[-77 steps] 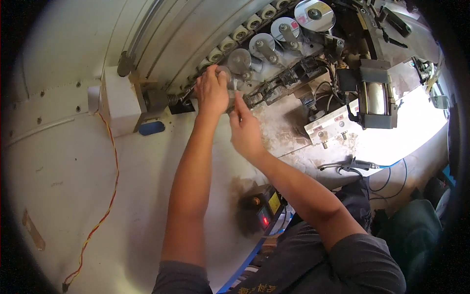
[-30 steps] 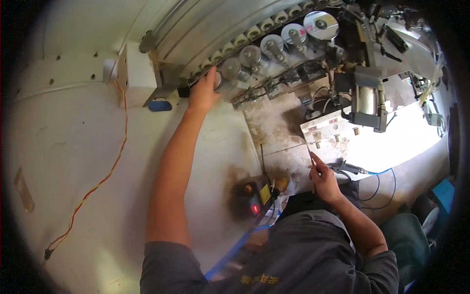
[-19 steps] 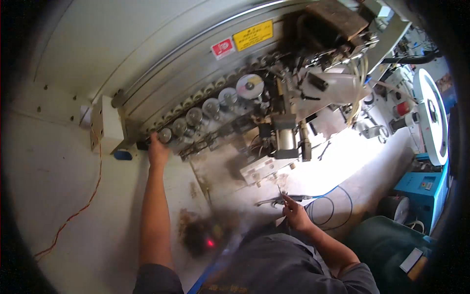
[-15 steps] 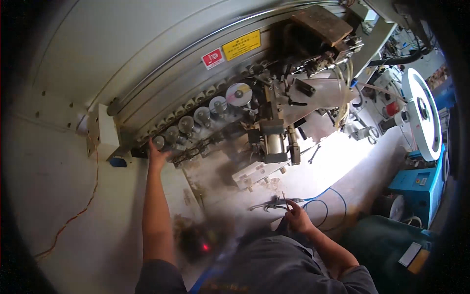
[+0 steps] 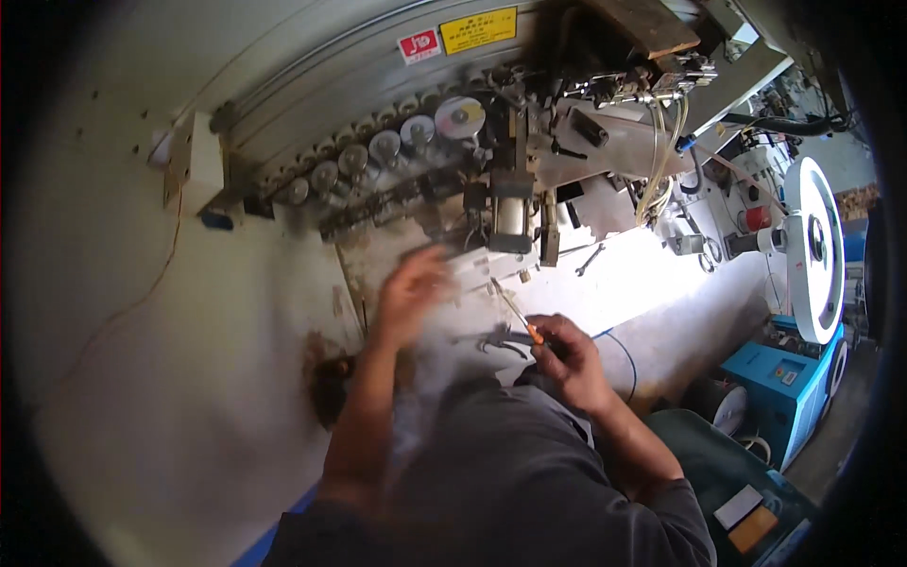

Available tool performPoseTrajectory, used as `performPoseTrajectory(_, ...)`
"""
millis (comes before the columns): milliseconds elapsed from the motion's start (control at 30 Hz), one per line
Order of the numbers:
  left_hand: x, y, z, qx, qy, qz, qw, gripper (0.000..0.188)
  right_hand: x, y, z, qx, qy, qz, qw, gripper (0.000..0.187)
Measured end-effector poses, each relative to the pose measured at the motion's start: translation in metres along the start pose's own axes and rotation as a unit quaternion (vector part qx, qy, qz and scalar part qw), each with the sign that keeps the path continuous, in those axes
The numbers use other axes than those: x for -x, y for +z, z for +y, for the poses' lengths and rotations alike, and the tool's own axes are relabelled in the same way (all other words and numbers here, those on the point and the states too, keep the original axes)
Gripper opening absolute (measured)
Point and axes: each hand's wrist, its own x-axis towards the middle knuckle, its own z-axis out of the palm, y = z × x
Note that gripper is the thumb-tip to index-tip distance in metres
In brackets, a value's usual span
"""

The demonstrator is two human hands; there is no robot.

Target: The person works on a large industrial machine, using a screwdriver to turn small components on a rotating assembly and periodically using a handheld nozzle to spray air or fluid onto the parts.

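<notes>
My right hand [image 5: 573, 363] is closed round the orange handle of a screwdriver [image 5: 511, 304], whose thin metal shaft points up and to the left. Smeared by motion, my left hand [image 5: 414, 293] hangs above the pale worktop, near a white block with bolts [image 5: 480, 268]; its fingers cannot be made out. Between and below the hands lies an air blow gun [image 5: 501, 342] with a blue hose, partly behind my body. Beyond my left hand runs a slanting row of round metal rollers [image 5: 385, 147] on a machine.
A clamp-like machine head [image 5: 511, 223] stands at the row's right end. An open-end wrench [image 5: 590, 260] lies on the brightly lit worktop. Farther right are a large white handwheel [image 5: 814, 250] and a blue machine cabinet [image 5: 782, 374]. A dark green surface [image 5: 699, 452] is at my lower right.
My left hand has left the rollers' left end and come back toward me and right. My right hand has risen slightly with the screwdriver, now seen more fully. The view has shifted.
</notes>
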Motion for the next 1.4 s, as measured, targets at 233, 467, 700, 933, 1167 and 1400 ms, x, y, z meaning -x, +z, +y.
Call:
performPoseTrajectory(233,0.04,0.095,0.071,-0.001,-0.067,0.027,0.997,0.026,-0.006,-0.051,-0.018,0.057,-0.076,-0.145,0.985,0.043)
performPoseTrajectory(467,0.102,0.141,0.038,-0.071,-0.246,0.079,0.963,0.017,0.012,-0.101,0.028,0.189,-0.135,-0.217,0.948,0.037)
performPoseTrajectory(700,0.147,0.197,-0.008,0.263,-0.091,0.246,0.929,0.016,0.045,-0.11,0.033,0.11,-0.165,-0.237,0.951,0.037)
performPoseTrajectory(933,0.186,0.229,0.002,0.101,-0.122,0.239,0.958,0.022,0.109,-0.117,0.014,0.288,-0.219,-0.193,0.912,0.042)
performPoseTrajectory(1167,0.245,0.265,-0.006,0.046,-0.044,0.21,0.976,0.014,0.194,-0.116,0.006,0.459,-0.288,-0.165,0.824,0.054)
performPoseTrajectory(1400,0.28,0.302,-0.022,0.129,-0.085,0.209,0.966,0.021,0.258,-0.134,-0.001,0.513,-0.335,-0.128,0.779,0.052)
